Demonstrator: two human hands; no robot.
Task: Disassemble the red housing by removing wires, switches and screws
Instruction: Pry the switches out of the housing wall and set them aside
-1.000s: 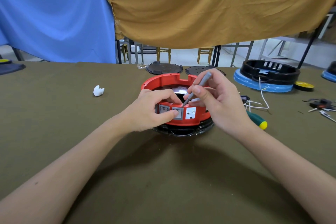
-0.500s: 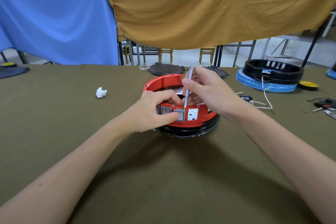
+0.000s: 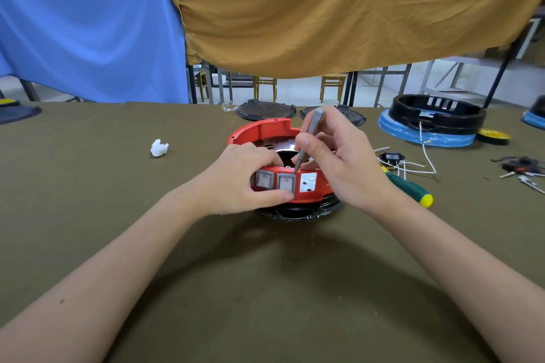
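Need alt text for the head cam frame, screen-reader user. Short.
A person's right hand holds a thin grey tool with its tip at the near rim of a red housing, just above two grey switches, while the left hand grips the housing's front. A green-handled screwdriver and loose white wires lie to the right on the olive table.

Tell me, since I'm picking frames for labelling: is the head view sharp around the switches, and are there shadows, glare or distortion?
Head view: the red housing and both grey switches are sharp; soft shadows fall on the table under the forearms; a bright glare spot sits inside the housing; wide-angle bending curves the table's far edge and stretches the forearms.
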